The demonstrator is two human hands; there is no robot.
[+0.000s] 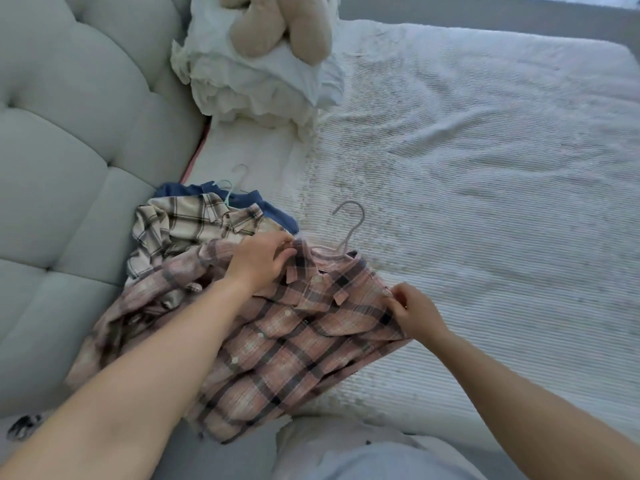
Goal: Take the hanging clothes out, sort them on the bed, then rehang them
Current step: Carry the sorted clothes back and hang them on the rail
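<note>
A pink plaid shirt [277,341] is spread on the white bed [485,168], near its lower left part, with its grey hanger [349,226] still inside the collar and the hook pointing up the bed. The shirt's collar is pinched by the left hand [263,261], the thumb and fingers being curled round the fabric just left of the hanger's neck. The right shoulder edge of the shirt is gripped by the right hand [415,313], with the fingertips closed on the cloth. A cream plaid shirt [183,226] is seen lying partly under the pink one, toward the upper left, and a blue garment [263,206] is laid beneath that. A pale green hanger hook [227,192] is seen above the cream shirt's collar, and 1 more pale hook [242,173] lies just beyond it on the bed; which garment it belongs to cannot be made out. The 3 garments are stacked beside the grey tufted headboard [69,133] at the left. A ruffled white pillow [256,84] is set further up the bed, and a beige plush toy [280,26] is rested on it. Pale trousers [363,455] are visible at the bottom edge.
</note>
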